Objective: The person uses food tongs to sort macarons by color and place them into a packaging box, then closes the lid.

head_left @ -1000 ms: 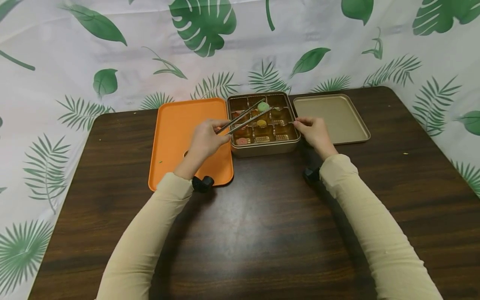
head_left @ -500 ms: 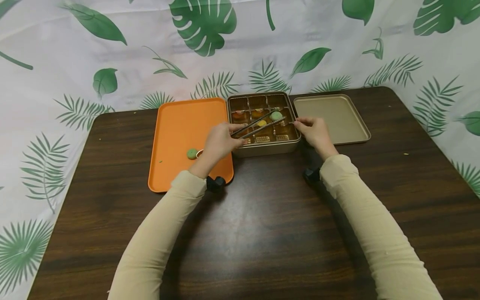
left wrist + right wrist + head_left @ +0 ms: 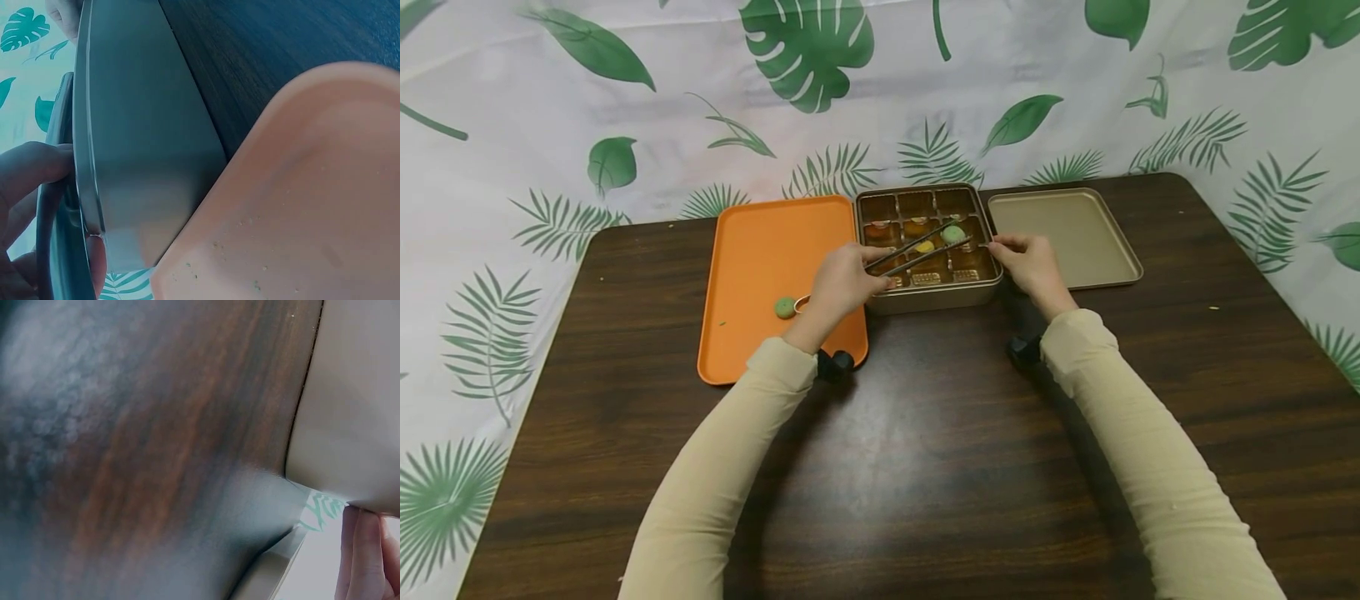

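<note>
My left hand [image 3: 841,279] grips a pair of metal tongs [image 3: 917,259] from the left side of a gold tin box [image 3: 932,300] with a compartmented insert. Between the tong tips is a green macaron [image 3: 953,234], at the middle-right compartment. A yellow macaron [image 3: 924,247] lies in the centre compartment, partly behind the tongs. Orange-red macarons [image 3: 877,227] sit to the left and behind it. At the box's right edge my right hand [image 3: 1030,265] pinches the rim area between thumb and fingers. In the left wrist view, the tongs [image 3: 59,219] pass between the fingers beside the box wall.
An orange tray [image 3: 760,242] adjoins the box on the left, bearing another green macaron [image 3: 785,308] and crumbs. To the right lies a flat gold lid [image 3: 1086,242]. Behind the dark wooden table [image 3: 925,433] hangs a leaf-patterned cloth [image 3: 925,100].
My left hand has moved right with the tongs, carrying the green macaron from the back-middle of the box to the middle-right compartment. The right hand has stayed at the box's edge.
</note>
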`<state>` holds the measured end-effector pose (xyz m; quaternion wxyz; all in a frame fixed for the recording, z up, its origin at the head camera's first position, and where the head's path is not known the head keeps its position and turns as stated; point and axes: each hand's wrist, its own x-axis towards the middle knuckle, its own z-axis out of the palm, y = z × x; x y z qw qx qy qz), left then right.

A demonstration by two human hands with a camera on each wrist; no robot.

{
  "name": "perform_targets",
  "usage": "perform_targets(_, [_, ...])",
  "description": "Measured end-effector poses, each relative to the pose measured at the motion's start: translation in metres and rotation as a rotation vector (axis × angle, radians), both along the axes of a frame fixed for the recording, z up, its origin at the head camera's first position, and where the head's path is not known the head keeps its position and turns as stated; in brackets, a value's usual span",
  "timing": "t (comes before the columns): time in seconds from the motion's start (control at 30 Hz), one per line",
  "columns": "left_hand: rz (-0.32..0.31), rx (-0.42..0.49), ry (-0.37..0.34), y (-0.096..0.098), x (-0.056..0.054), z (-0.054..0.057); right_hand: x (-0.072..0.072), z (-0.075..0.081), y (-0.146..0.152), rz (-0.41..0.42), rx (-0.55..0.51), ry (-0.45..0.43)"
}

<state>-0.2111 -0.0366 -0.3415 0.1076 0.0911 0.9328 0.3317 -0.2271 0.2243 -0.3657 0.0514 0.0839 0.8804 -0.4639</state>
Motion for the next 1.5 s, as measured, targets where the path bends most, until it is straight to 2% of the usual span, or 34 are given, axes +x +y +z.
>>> perform_targets(0.57, [0.014,-0.029,-0.026,0.003,-0.002,0.001,0.000,0.001,0.000,0.000,-0.007,-0.004])
perform_targets(0.67, [0.030,-0.003,-0.037,0.001,-0.002,0.001,0.001,0.001,0.000,0.002,-0.013,-0.006])
perform_targets(0.77, [0.051,0.087,-0.058,-0.005,-0.001,0.001,0.001,0.002,0.000,0.003,-0.013,-0.010])
perform_targets(0.9, [0.071,0.179,-0.072,-0.019,0.000,0.002,0.001,0.001,0.000,0.006,-0.008,-0.011])
perform_targets(1.13, [0.089,0.213,-0.034,-0.054,0.002,0.007,0.000,0.003,0.002,0.009,-0.011,-0.003])
perform_targets(1.3, [0.094,0.201,-0.035,-0.081,0.006,0.011,0.000,0.004,0.001,0.010,-0.001,-0.003])
perform_targets(1.5, [0.052,0.149,-0.052,-0.111,0.014,0.013,0.001,0.003,0.000,0.009,-0.001,-0.002])
